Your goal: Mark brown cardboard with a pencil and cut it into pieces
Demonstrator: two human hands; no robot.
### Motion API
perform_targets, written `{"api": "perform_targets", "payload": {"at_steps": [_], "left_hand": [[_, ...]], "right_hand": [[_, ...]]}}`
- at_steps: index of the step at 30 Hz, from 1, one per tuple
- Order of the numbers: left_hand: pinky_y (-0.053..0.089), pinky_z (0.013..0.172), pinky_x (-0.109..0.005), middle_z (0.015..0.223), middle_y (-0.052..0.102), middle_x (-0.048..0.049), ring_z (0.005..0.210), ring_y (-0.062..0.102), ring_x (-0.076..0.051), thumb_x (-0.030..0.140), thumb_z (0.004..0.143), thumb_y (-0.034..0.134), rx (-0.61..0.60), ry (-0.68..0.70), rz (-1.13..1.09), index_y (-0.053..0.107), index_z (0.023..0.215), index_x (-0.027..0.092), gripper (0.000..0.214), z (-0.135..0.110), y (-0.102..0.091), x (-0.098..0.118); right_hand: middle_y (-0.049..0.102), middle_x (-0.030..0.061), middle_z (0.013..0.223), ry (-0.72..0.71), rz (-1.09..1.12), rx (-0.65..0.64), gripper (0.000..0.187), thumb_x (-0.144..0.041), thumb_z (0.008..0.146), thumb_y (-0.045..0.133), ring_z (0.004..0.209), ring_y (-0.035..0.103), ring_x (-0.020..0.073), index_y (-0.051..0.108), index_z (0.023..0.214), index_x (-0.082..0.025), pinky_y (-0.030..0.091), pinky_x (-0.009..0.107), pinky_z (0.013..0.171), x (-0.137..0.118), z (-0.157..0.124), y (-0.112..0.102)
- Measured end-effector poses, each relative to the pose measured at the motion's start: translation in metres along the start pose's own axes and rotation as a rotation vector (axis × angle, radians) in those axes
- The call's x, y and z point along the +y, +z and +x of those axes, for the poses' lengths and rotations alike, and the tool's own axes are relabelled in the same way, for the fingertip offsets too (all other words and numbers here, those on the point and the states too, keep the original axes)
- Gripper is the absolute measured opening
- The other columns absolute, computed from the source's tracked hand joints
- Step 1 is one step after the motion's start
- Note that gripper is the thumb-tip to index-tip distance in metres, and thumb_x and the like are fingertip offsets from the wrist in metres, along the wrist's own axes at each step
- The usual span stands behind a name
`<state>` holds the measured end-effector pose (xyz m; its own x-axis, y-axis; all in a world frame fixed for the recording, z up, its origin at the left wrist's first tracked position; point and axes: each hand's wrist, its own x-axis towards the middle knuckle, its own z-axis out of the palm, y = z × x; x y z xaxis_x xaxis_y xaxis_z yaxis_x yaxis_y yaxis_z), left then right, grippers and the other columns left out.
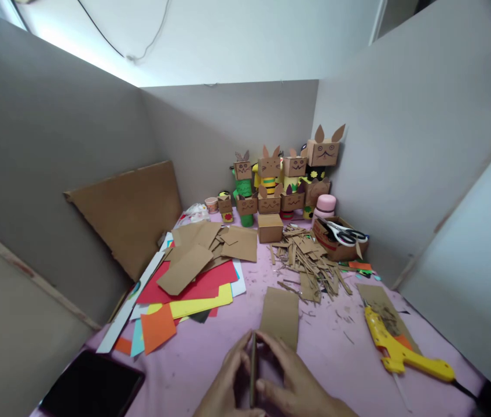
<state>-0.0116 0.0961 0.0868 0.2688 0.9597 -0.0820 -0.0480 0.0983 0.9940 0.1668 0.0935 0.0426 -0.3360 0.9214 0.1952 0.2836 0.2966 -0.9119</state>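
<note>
A thin piece of cardboard (253, 370) stands on edge between my hands near the front of the table, seen narrow side on. My left hand (229, 382) is closed on its left side, and my right hand (293, 379) grips it from the right, fingertips meeting at its far end. Just beyond my fingers a flat rectangular cardboard sheet (280, 313) lies on the pink tablecloth (328, 370). To the right rests a yellow hot glue gun (395, 347), its nozzle over a stained cardboard piece (384, 313).
Coloured paper (202, 301) and cardboard sheets (187, 269) are piled left. Cardboard scraps (306, 258) lie right of centre, before a box with scissors (343, 234). Cardboard animal figures (269, 168) stand at the back. A black tablet-like device (93, 385) lies front left. Grey partitions (232, 124) enclose the table.
</note>
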Motion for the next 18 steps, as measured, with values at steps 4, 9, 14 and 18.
{"api": "perform_targets", "payload": {"at_steps": [4,9,14,18], "left_hand": [[0.039,0.099,-0.049,0.126,0.055,-0.0154,0.119,0.048,-0.037,0.03,0.046,0.087,-0.165,0.055,0.018,0.063,0.08,0.02,0.042,0.006,-0.008,-0.011],[0.029,0.108,-0.049,0.134,0.051,-0.0155,0.126,0.044,-0.036,0.019,0.04,0.088,-0.062,0.05,0.14,0.054,0.12,0.022,0.087,0.008,-0.015,-0.037],[0.02,0.114,-0.046,0.147,0.035,-0.0154,0.137,0.03,-0.034,0.018,0.045,0.086,-0.098,0.056,0.307,0.036,0.139,0.021,0.107,0.01,-0.019,-0.043],[0.018,0.114,-0.049,0.148,0.032,-0.0165,0.137,0.027,-0.036,0.016,0.043,0.083,-0.154,0.079,0.409,0.033,0.14,0.017,0.108,0.013,-0.018,-0.043]], "right_hand": [[0.056,0.0126,0.132,0.032,-0.143,0.07,0.059,-0.043,0.081,0.06,0.121,0.051,0.0278,0.046,0.134,-0.021,0.041,0.042,0.101,-0.002,0.005,-0.007],[0.053,0.0234,0.126,0.207,-0.593,0.387,0.054,-0.028,0.078,0.061,0.122,0.044,0.0414,0.053,0.128,-0.01,0.035,0.057,0.1,0.006,0.017,-0.031],[0.054,0.0223,0.12,0.225,-0.624,0.415,0.052,-0.019,0.067,0.066,0.115,0.045,0.0441,0.057,0.117,-0.01,0.037,0.06,0.094,0.01,0.019,-0.037],[0.058,0.0217,0.115,0.191,-0.553,0.397,0.03,-0.02,0.079,0.052,0.111,0.051,0.0378,0.057,0.108,-0.011,0.041,0.056,0.092,0.003,0.011,-0.035]]}}
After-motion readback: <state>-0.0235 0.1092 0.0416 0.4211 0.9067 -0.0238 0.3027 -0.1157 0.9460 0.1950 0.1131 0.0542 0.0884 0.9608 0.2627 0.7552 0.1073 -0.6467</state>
